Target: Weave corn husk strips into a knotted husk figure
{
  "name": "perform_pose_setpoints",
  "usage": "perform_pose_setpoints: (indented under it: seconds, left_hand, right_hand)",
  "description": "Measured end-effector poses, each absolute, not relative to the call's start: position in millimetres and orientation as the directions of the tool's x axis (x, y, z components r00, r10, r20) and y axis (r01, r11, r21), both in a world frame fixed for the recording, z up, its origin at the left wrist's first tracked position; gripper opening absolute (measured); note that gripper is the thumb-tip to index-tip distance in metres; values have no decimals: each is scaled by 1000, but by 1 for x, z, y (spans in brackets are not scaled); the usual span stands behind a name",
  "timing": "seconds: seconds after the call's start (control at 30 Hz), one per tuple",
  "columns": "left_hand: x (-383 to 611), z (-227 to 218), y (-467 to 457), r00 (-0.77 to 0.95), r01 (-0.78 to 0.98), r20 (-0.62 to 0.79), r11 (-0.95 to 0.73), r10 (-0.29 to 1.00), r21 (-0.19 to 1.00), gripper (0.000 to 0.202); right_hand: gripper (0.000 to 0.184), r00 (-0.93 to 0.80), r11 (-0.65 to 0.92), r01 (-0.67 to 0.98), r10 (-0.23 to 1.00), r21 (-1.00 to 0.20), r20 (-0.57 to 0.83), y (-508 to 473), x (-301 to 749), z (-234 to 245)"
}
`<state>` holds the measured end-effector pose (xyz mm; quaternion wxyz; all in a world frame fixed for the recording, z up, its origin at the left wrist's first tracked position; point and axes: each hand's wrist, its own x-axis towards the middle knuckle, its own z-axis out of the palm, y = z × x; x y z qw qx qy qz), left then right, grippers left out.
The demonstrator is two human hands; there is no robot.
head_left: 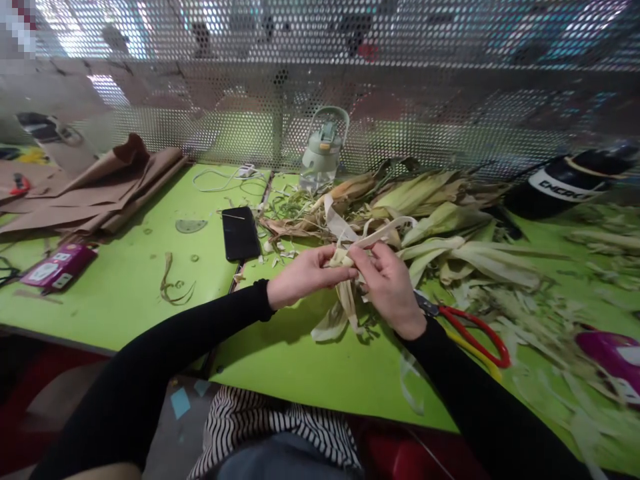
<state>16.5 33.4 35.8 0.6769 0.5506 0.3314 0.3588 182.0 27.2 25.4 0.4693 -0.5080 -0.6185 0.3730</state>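
My left hand (305, 275) and my right hand (387, 285) meet over the green table (300, 360), both pinching a bundle of pale corn husk strips (345, 293). The strips hang down between my hands and trail onto the table. A long husk ribbon loops up from the bundle toward the pile behind. Both arms wear black sleeves.
A heap of corn husks (435, 207) lies behind my hands. Red-handled scissors (475, 330) rest right of my right wrist. A black phone (241, 233), a pale green bottle (323, 150), brown paper (95, 190), a pink packet (59, 267) and a perforated metal screen (320, 100) are around.
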Motion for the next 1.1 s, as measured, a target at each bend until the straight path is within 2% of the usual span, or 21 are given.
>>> perform_pose_setpoints:
  seconds: [0.23,0.53,0.7,0.8,0.93,1.1]
  left_hand:
    - [15,37,34,437,-118,-44,106,898,987,36]
    - [19,29,33,599,-17,57,-59,798,998,39]
    - [20,21,31,643,55,35,-92,765,994,42]
    - [21,16,28,682,56,-3,-48,731,997,43]
    - [23,17,23,669,70,-83,49,739,996,43]
    - [24,21,25,560,-38,-184,247,808,968,40]
  right_hand:
    - [34,26,195,246,978,-949,207,31,186,28]
    - [31,-175,160,184,976,-970,128,33,186,31]
    - [27,-125,93,64,989,-994,84,35,185,22]
    - [30,-81,76,20,994,-997,74,36,184,20]
    - [32,-103,49,48,994,-998,44,33,184,23]
    - [53,-119,11,220,993,-975,-16,29,187,32]
